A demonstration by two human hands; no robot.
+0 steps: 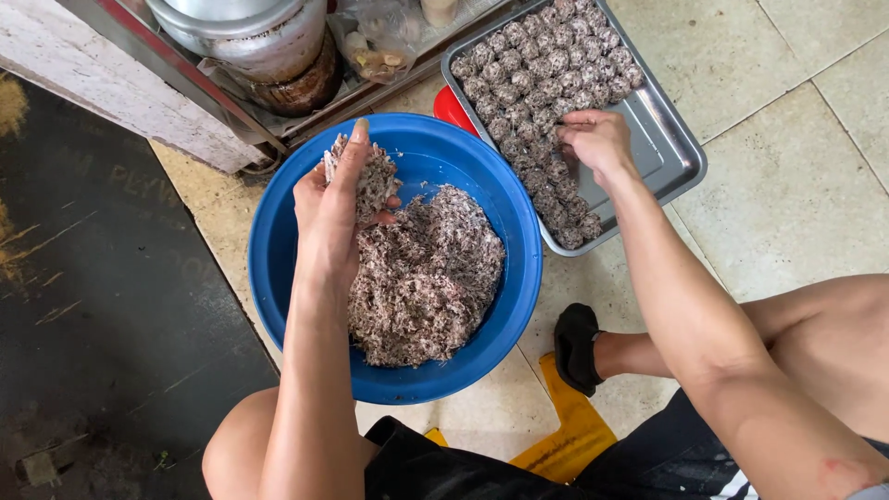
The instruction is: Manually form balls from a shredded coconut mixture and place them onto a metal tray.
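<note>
My left hand [335, 206] is raised over a blue plastic basin [278, 278] and grips a clump of grey-brown minced mixture [374, 181]. More of that mixture [421, 278] fills the basin's middle. My right hand [597, 139] reaches to a metal tray [671, 148] and its fingertips pinch a small ball at the edge of the rows. Several rolled balls [542, 69] of the same mixture lie packed in rows across the tray's left part; its right part is bare.
A steel pot [250, 37] and plastic bags [375, 42] stand on a low rack at the top. A dark board [93, 306] covers the floor at left. Beige floor tiles [787, 185] lie at right. My foot in a black slipper [576, 347] rests beside a yellow stool [565, 444].
</note>
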